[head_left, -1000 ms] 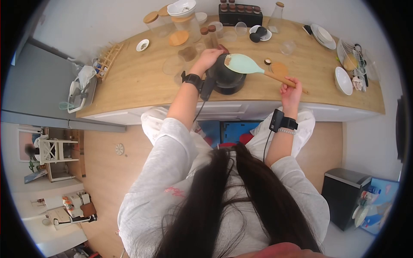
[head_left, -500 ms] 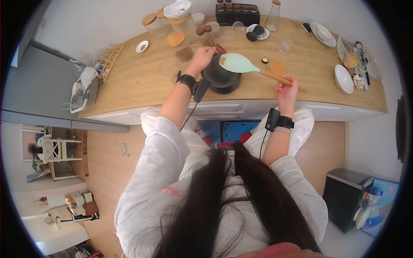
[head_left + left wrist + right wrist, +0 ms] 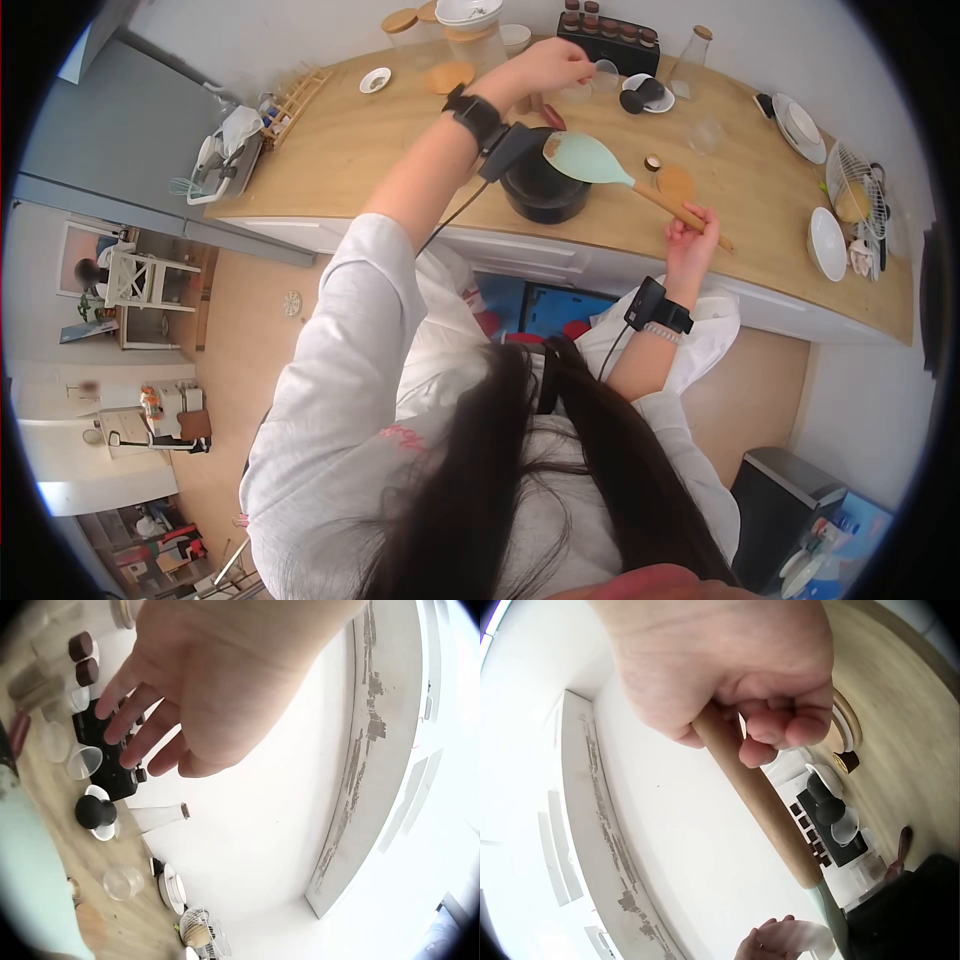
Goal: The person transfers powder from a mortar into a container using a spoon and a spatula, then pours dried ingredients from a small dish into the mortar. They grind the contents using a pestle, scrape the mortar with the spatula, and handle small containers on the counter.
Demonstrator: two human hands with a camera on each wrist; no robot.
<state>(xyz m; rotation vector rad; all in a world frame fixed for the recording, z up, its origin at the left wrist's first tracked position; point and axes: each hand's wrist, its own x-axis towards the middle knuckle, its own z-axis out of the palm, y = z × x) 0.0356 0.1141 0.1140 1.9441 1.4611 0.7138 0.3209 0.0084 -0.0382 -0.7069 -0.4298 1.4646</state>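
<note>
My right hand (image 3: 692, 245) grips the wooden handle of a mint-green silicone cooking spoon (image 3: 588, 158). Its broad head, with a brown smear near the tip, is over the right side of a black pot (image 3: 545, 190) at the counter's front. My left hand (image 3: 548, 68) is beyond the pot, above the back of the counter, fingers loosely bent. In the left wrist view, no object shows between the spread fingers of the left hand (image 3: 202, 697). A pale translucent oval (image 3: 806, 936) overlaps that hand in the right wrist view.
Along the back stand a black spice rack (image 3: 612, 38), a corked glass bottle (image 3: 692, 62) and a clear cup (image 3: 605, 76). A white dish (image 3: 655, 95) carries a black object. To the right are a white bowl (image 3: 827, 245) and a wire basket (image 3: 858, 185).
My left hand has left the pot's far left rim and moved up and away toward the back. The right hand still holds the cooking spoon over the pot. The head view has shifted left.
</note>
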